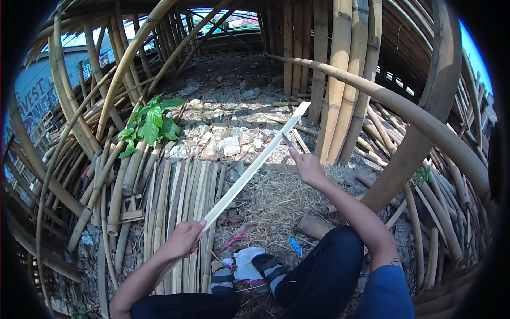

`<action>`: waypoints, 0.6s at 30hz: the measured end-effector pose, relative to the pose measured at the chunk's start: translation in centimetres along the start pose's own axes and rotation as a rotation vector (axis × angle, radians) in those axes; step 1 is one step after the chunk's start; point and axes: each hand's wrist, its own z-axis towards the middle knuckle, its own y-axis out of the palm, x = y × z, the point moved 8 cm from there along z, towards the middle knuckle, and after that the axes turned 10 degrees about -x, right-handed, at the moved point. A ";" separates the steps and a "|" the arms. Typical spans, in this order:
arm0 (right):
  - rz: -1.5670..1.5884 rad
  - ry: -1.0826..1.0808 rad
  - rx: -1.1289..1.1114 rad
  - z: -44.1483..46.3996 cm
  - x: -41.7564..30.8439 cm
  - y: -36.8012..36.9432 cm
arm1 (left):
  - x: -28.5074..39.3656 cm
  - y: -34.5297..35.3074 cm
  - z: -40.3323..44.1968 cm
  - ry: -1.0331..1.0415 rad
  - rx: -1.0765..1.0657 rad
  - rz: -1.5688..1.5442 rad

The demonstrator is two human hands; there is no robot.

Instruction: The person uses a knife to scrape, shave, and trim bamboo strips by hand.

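Note:
A long pale split bamboo strip [248,177] slants up from lower left to upper right in front of me. My left hand [184,239] is closed around its lower end. In my right hand [308,167] is a knife [287,140]; its dark blade meets the strip near the upper end, and the fingers hide its handle. Beneath and left of the strip lies a row of split bamboo slats [186,191], side by side on the ground. Thin pale shavings [281,196] are heaped below my right hand.
Upright bamboo poles [342,80] stand ahead on the right, and a curved pole [382,95] arches across that side. Stacked bamboo [127,170] and a leafy green plant [151,122] are on the left. Rubble [223,138] covers the ground ahead. A short bamboo piece [316,227] lies near my knee.

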 end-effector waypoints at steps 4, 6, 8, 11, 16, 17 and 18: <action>0.041 -0.221 -0.096 -2.5 -3.4 3.0 | -0.8 -0.1 1.1 0.020 -0.038 -0.113; 0.013 -0.434 -0.145 -4.6 -6.3 4.7 | -0.4 0.0 1.3 0.012 -0.028 -0.124; -0.024 -0.485 -0.197 -6.9 -9.1 5.5 | 0.3 0.0 1.6 0.010 -0.017 -0.134; -0.105 -0.716 -0.267 -9.1 -12.7 7.5 | 0.6 0.3 1.7 0.003 -0.040 -0.174; -0.221 -0.700 -0.161 -8.4 -13.1 8.2 | 1.4 0.4 1.2 -0.011 0.022 -0.139; -0.223 -0.700 -0.160 -8.1 -12.9 8.4 | 1.5 0.3 1.1 -0.032 0.067 -0.130; -0.237 -0.715 -0.130 -8.0 -12.9 8.5 | 1.6 0.6 1.3 -0.030 0.068 -0.129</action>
